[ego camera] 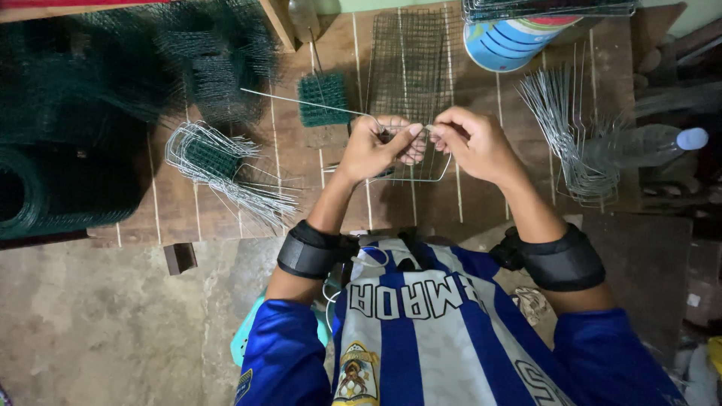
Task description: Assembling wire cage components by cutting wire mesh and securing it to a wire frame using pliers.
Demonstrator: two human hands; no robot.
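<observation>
**Both hands pinching one bent wire over the wooden bench**

Nearest the camera, the person's forearms are reaching forward over the near edge of the wooden bench (226,218), each wearing a black band below the elbow. Just beyond that edge, over the middle of the bench, the left hand (376,148) and the right hand (474,144) are meeting almost knuckle to knuckle, both closed on a thin wire piece (421,177).

The wire's loop is hanging on the near side of the grip, sagging toward the bench edge, while one long straight leg is running away leftward and slightly farther across the bench. So its long axis is lying roughly along the bench, crosswise to the arms. The left hand is sitting on that long leg; the right hand is pinching the short end where the two hands are meeting.

Left of the hands, a bundle of bent wires (218,169) is lying on the bench; right of them, a second wire bundle (579,128). At the far side of the bench, a mesh panel (410,64) and a small green mesh piece (323,98) are resting.
</observation>
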